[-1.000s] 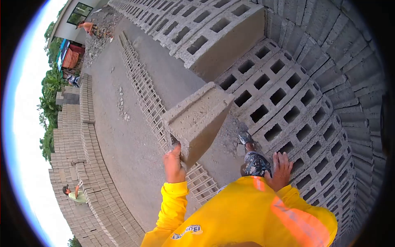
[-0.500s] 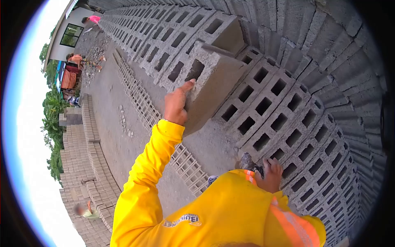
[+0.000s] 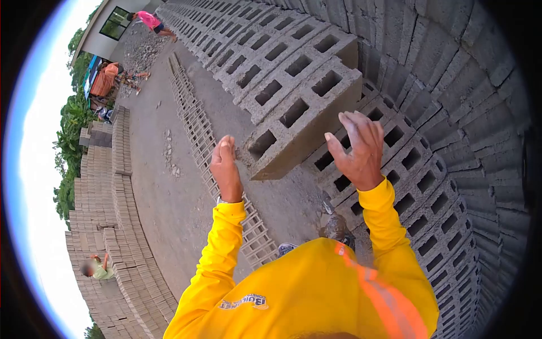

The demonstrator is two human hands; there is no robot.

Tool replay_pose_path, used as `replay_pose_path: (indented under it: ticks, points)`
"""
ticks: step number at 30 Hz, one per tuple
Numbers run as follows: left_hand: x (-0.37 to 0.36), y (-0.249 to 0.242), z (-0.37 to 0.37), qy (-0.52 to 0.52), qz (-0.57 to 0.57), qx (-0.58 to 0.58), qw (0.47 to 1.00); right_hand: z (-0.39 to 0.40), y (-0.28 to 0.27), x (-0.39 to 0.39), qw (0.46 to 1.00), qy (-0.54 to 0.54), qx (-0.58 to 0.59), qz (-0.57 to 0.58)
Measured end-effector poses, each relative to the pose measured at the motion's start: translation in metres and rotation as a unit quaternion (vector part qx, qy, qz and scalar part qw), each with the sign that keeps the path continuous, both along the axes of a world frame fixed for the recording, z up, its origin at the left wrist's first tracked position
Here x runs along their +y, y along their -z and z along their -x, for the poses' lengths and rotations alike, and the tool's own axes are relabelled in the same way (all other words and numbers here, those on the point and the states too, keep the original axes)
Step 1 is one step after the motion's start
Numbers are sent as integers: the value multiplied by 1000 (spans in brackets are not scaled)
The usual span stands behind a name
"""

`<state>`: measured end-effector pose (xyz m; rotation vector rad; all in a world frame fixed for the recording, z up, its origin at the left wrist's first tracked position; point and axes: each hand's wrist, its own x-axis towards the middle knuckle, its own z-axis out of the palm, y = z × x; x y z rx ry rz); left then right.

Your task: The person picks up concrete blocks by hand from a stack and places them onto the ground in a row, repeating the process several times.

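A grey hollow concrete block (image 3: 333, 108) lies at the near end of a long row of blocks (image 3: 276, 70), its openings facing up. My left hand (image 3: 226, 169) is just off the block's left end, empty, its fingers held near each other and slightly bent. To the right of the block is my right hand (image 3: 361, 148), with thumb and fingers spread and nothing in them. Below and behind that hand, more hollow blocks (image 3: 415, 200) stand side by side. Neither hand appears to touch a block.
A high stack of blocks (image 3: 451, 90) runs along the right. A narrow line of blocks (image 3: 197, 121) crosses the ground at left. Pallet-like stacks (image 3: 96, 198) stand farther left, with a person (image 3: 101, 268) beside them. Another person (image 3: 148, 21) in pink is at the top.
My left hand has let go of the block, which now lies against the row's end. My right hand has risen from the lower blocks to beside it. The person in pink shows more fully.
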<state>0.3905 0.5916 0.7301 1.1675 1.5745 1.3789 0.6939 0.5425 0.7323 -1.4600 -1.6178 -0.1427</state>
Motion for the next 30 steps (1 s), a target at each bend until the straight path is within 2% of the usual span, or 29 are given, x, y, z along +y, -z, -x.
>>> replay_pose_path:
  ticks: [2,4,6,7,8,10,12,13,15,17,20,26,27,30]
  points:
    - [-14,40,21,-84,142,-40,985,11,-15,45,997,21,-80,12]
    - [-23,90,30,-172,219,-191,941,21,-10,79,981,24,-160,107]
    - [-26,145,47,-118,230,-304,917,26,-6,109,951,3,-205,233]
    - [-24,178,58,5,220,-193,956,23,-8,118,951,-10,-182,248]
    - [-28,216,69,124,205,-80,968,20,-7,122,950,-28,-161,265]
    - [-22,230,64,267,147,176,936,14,-2,134,952,-56,-114,278]
    - [-16,230,63,306,66,444,840,8,9,141,957,-76,-62,274]
    - [-24,207,44,279,65,481,829,9,14,139,970,-72,-49,227]
    - [-29,197,37,254,32,505,824,4,16,141,970,-77,-43,227]
    - [-25,206,28,224,-19,514,828,-9,12,147,970,-73,-39,227]
    - [-18,210,4,233,-6,537,810,-34,10,155,969,-63,-39,234]
    - [22,178,-49,277,60,413,866,-78,15,184,980,-12,-44,195]
    - [23,181,-47,274,35,403,872,-79,11,185,976,-21,-57,209]
    - [19,189,-43,264,72,412,869,-78,9,183,973,-18,-62,221]
